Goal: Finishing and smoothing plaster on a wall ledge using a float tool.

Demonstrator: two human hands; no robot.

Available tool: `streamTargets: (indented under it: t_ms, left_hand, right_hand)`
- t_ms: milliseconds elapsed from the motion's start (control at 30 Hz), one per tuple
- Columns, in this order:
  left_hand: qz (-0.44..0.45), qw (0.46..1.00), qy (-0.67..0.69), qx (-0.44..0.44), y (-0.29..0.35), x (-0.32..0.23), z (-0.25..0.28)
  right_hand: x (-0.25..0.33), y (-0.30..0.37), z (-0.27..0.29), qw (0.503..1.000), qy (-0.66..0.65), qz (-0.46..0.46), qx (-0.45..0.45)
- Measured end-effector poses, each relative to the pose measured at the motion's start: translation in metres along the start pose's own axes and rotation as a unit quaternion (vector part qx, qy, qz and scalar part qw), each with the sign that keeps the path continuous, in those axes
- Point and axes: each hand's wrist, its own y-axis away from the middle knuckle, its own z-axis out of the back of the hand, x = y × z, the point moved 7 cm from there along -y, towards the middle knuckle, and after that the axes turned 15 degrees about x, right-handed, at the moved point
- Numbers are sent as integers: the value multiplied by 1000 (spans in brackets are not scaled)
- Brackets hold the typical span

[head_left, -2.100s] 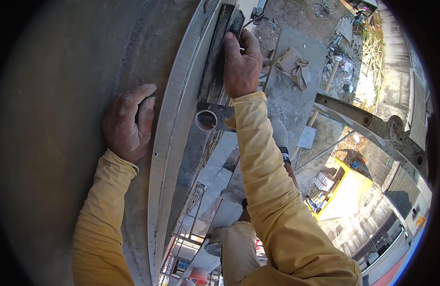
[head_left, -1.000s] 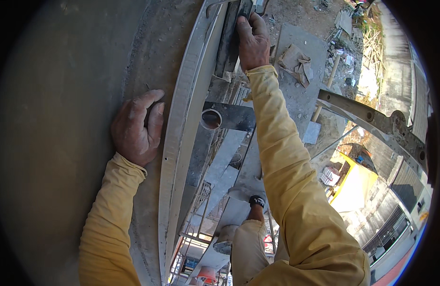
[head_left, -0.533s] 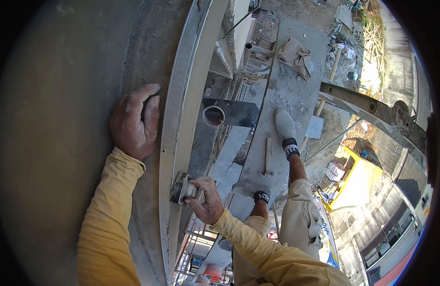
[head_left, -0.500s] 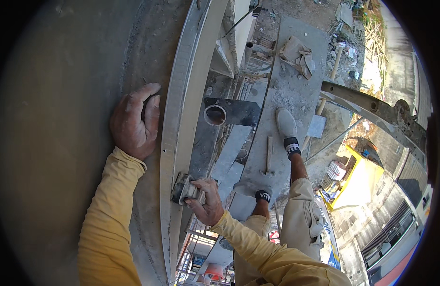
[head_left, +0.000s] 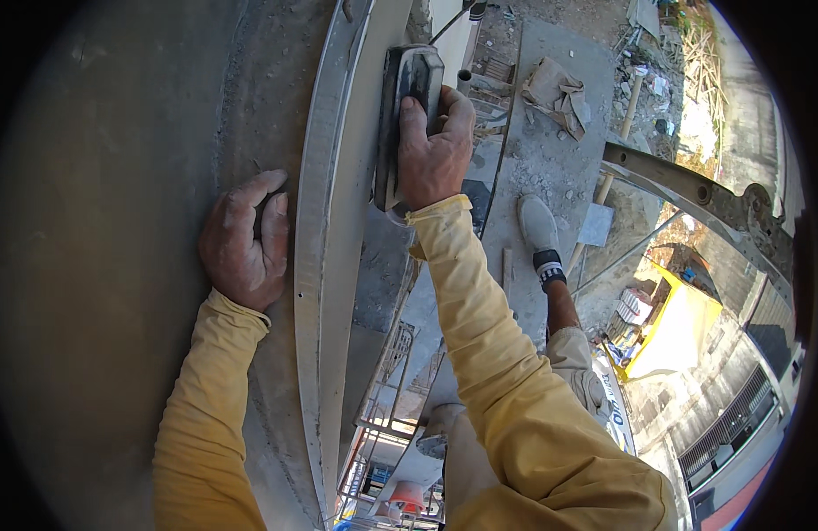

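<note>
My right hand (head_left: 434, 150) is clamped on the float (head_left: 407, 106), high against the wall's corner face beside the metal straightedge (head_left: 325, 265). My left hand (head_left: 245, 239), fingers loosely together, presses flat against the plastered wall (head_left: 108, 265); I'd keep the float flush, pressure even.

Bright sunlight at right, sharp, fisheye-bent dark rim.

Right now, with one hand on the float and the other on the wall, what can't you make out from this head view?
- Working face of the dark rectangular float: turned away, the right hand covers its handle.
- Left hand palm: pressed against the grey plastered wall.
- Long metal straightedge: both ends cut off by the picture's edges.
</note>
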Motion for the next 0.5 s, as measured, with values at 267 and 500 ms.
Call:
streamTargets:
  t_ms: [267, 500]
  left_hand:
    - [9, 1000, 4, 18, 2, 3, -3]
    - [9, 1000, 19, 7, 0, 1, -5]
  right_hand:
    - [-23, -4, 24, 989, -87, -121, 22]
    - [-20, 44, -3, 960, -169, -183, 130]
